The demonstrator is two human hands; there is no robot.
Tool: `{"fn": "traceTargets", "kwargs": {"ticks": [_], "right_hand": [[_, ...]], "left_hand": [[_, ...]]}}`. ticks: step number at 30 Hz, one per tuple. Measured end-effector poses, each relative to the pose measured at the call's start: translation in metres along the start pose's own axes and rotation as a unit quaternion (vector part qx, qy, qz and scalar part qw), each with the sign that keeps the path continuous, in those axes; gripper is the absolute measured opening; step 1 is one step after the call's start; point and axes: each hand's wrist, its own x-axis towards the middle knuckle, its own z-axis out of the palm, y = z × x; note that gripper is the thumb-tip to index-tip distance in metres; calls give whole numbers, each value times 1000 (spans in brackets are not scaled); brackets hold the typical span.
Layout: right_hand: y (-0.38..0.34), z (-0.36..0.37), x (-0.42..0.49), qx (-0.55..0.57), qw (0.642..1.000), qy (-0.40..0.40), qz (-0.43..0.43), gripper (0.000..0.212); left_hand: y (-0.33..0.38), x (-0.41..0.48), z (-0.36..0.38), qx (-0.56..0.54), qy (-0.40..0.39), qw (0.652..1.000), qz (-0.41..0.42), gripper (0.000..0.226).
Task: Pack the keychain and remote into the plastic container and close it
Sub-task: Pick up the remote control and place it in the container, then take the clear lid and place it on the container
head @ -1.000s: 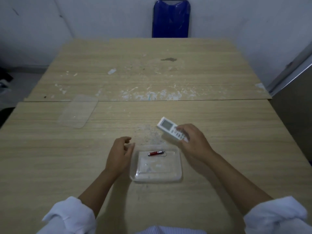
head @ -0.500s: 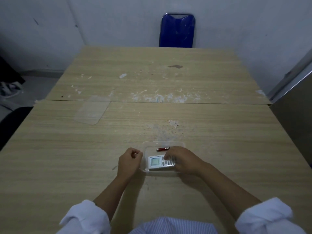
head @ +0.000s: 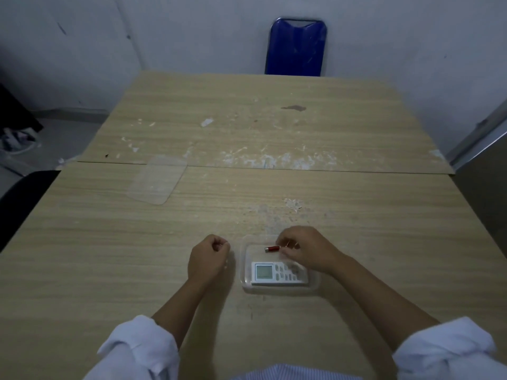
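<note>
Near edge of the table (head: 109, 256): both your hands sit low in the view, with the plastic container (head: 315, 285) between and just ahead of them.
Plastic container: clear, shallow, open on top; it rests flat on the wood, just to the right of your left hand.
Remote (head: 278, 273): white, lying flat inside the container along its near side, screen toward the left, buttons toward the right.
Keychain (head: 272, 248): small red cylinder with a silver tip, lying inside the container along its far side, apart from the remote.
Right hand (head: 307, 249): it reaches over the container's far right corner, fingers curled down at the right end of the keychain. You seem to pinch the ring end between thumb and forefinger, but the ring is too small and shadowed to be sure of the hold.
Left hand (head: 208, 259): curled into a loose fist on the table beside the container's left wall, close to it; nothing shows inside the fist.
Lid (head: 157, 181): clear and flat, lying on the table well away to the far left, straddling the seam between the two boards.
Sleeves: white, rolled up at both forearms.
Chair (head: 296, 46): blue, at the far end of the table against the wall.
</note>
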Motion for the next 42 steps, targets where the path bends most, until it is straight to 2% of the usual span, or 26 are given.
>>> {"fn": "traceTargets", "kwargs": {"ticks": [3, 6, 12, 17, 21, 27, 31, 34, 38, 42], "right_hand": [[1, -7, 25, 7, 998, 62, 15, 13], [9, -7, 52, -10, 996, 79, 49, 15], [20, 1, 89, -49, 992, 9, 117, 41], [28, 6, 100, -69, 983, -51, 161, 73], [34, 11, 103, -65, 982, -56, 166, 79], [37, 13, 102, -51, 984, -43, 166, 80], [36, 13, 103, -48, 983, -44, 169, 79], [32, 11, 103, -34, 982, -48, 178, 78], [25, 9, 100, -11, 981, -46, 188, 74], [18, 7, 92, 12, 984, -16, 177, 65]], "left_hand": [[0, 26, -18, 17, 21, 1000, 1, 7], [-2, 56, -38, 45, 44, 998, 1, 11], [-12, 118, -79, 82, 109, 990, -16, 30], [-21, 157, -104, 124, 169, 976, -58, 49], [-35, 184, -116, 158, 157, 972, -79, 66], [-43, 203, -114, 220, 138, 962, -90, 77], [-43, 203, -112, 167, 149, 972, -75, 88], [-40, 201, -110, 80, 152, 984, -46, 79], [-29, 188, -101, 16, 128, 992, 10, 46], [-11, 168, -80, -48, 102, 993, 35, 35]]}}
